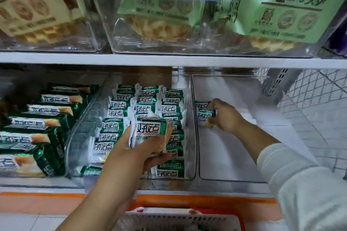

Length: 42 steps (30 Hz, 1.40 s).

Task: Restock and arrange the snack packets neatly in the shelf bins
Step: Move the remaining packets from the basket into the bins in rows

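My right hand (225, 116) pinched two green packets (204, 114) at the far left corner of the right-hand bin (225, 167), their long axes lying crosswise under my fingertips, while my left hand (135, 148) gripped the spare stack (150, 131) (hovering over the packed middle bin (75, 129)), waiting just left of those fingers.
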Tool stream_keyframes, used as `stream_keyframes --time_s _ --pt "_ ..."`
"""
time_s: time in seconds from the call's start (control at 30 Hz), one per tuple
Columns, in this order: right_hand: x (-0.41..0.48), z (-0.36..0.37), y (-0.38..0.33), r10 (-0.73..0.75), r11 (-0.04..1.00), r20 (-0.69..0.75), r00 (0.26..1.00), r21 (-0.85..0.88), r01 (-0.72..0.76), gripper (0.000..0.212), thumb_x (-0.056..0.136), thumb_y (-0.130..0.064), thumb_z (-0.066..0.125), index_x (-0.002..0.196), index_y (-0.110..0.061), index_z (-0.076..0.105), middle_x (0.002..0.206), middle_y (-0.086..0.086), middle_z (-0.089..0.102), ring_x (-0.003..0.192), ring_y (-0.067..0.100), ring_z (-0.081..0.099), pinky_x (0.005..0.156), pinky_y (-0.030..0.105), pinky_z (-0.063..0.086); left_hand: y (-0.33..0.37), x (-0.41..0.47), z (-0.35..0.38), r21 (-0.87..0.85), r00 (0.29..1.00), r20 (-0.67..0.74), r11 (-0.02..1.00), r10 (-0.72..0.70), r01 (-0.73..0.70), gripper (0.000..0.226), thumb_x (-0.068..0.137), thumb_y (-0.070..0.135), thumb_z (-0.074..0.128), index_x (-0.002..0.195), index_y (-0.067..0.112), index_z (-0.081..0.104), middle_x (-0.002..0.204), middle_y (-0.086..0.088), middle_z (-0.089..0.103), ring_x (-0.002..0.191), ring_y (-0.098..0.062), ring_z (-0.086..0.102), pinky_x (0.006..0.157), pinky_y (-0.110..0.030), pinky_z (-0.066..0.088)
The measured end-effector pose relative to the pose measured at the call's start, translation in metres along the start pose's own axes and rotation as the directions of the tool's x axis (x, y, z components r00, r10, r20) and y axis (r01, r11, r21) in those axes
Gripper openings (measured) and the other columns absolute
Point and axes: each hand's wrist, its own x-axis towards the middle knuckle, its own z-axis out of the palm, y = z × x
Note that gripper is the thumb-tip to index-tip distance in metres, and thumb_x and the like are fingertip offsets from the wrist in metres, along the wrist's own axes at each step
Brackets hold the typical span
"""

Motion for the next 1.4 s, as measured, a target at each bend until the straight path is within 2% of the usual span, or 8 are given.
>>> stream_keyframes --time_s 0.13,0.33,0.5,0.63,0.77,1.07,1.23,1.4 --pt "0.006 0.011 -0.002 0.075 0.99 -0.154 0.985 0.127 -0.055 0.056 0.068 0.004 0.077 0.117 -0.006 0.051 0.113 0.012 0.038 0.076 0.022 0.047 0.053 0.012 0.033 0.001 0.006 -0.009 0.02 1.0 0.01 1.0 -0.002 0.002 0.105 0.053 0.011 0.089 0.145 0.008 0.037 0.098 -0.012 0.077 0.082 -0.033 0.075 0.103 -0.054 0.043" --pt "-0.007 0.011 -0.007 0.211 0.963 -0.185 0.96 0.21 -0.171 0.066 0.077 -0.01 0.077 0.132 -0.007 0.042 0.129 0.017 0.037 0.095 0.029 0.054 0.083 0.025 0.044 0.005 0.002 -0.009 0.01 0.999 0.041 1.0 0.005 -0.005 0.09 0.058 0.011 0.086 0.135 -0.007 0.044 0.097 -0.019 0.075 0.08 -0.032 0.074 0.09 -0.051 0.055" --pt "-0.068 -0.023 -0.05 0.05 0.947 -0.369 0.928 0.312 0.073 0.038 0.089 -0.014 0.064 0.126 -0.018 0.054 0.114 0.004 0.051 0.085 0.018 0.057 0.081 0.031 0.049 0.011 -0.006 -0.008 -0.111 0.988 0.125 0.988 -0.091 0.105 0.073 0.07 0.011 0.073 0.128 -0.02 0.042 0.094 -0.028 0.068 0.077 -0.03 0.068 0.069 -0.043 0.061" --pt "-0.152 -0.04 -0.1 -0.038 0.815 -0.196 0.98 0.562 0.144 0.012 0.093 -0.03 0.059 0.102 -0.037 0.061 0.098 -0.009 0.063 0.093 0.01 0.06 0.082 0.028 0.052 0.013 -0.021 -0.01 -0.103 0.964 0.218 0.979 -0.149 0.175 0.055 0.07 0.013 0.07 0.111 -0.021 0.058 0.093 -0.027 0.068 0.076 -0.03 0.069 0.066 -0.043 0.063" --pt "-0.203 -0.036 -0.125 0.011 0.759 0.0 1.0 0.651 -0.009 0.024 0.09 -0.041 0.06 0.114 -0.043 0.058 0.099 -0.009 0.065 0.094 0.007 0.064 0.088 0.034 0.054 0.01 -0.039 -0.012 -0.068 0.921 0.351 0.976 -0.171 0.207 0.033 0.076 0.014 0.065 0.096 -0.011 0.071 0.097 -0.026 0.068 0.084 -0.031 0.07 0.075 -0.045 0.062" --pt "-0.224 -0.034 -0.108 0.207 0.437 -0.011 0.978 0.896 -0.082 0.031 0.083 -0.014 0.071 0.108 -0.03 0.064 0.091 0.007 0.072 0.09 0.025 0.072 0.09 0.051 0.054 0.007 -0.046 -0.02 -0.094 0.941 0.277 0.969 -0.196 0.23 0.053 0.076 0.02 0.073 0.117 -0.011 0.062 0.104 -0.025 0.07 0.088 -0.033 0.072 0.079 -0.048 0.061" --pt "-0.213 -0.038 -0.106 0.185 0.288 0.023 0.982 0.955 -0.077 0.029 0.088 -0.006 0.062 0.112 -0.022 0.065 0.102 0.009 0.073 0.093 0.025 0.071 0.084 0.043 0.054 0.0 -0.031 -0.018 -0.179 0.972 0.161 0.964 -0.168 0.196 0.107 0.068 0.021 0.081 0.151 -0.004 0.019 0.105 -0.023 0.071 0.082 -0.026 0.073 0.067 -0.037 0.061" --pt "-0.203 -0.031 -0.109 0.157 0.285 0.066 0.985 0.952 -0.109 0.024 0.087 0.0 0.062 0.107 -0.012 0.061 0.105 0.013 0.071 0.092 0.024 0.071 0.081 0.039 0.058 -0.002 -0.037 0.001 -0.086 0.968 0.241 0.992 -0.073 0.096 0.076 0.062 0.018 0.084 0.125 -0.012 0.051 0.1 -0.019 0.074 0.088 -0.029 0.072 0.068 -0.034 0.062"
